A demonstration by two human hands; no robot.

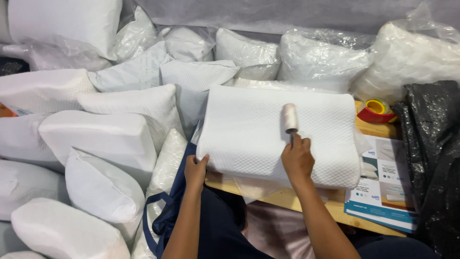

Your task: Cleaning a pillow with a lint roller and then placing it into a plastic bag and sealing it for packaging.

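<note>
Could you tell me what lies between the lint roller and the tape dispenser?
Only bare white pillow surface separates the lint roller from the tape dispenser, seen in the head view.

One view only, worn on the head, looking steeply down and forward over the counter [287, 199], close in above the hands, pillow stacks filling the far edge

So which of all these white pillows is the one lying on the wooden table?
The contoured pillow under the lint roller, gripped by both hands; the others are piled left and behind.
</note>
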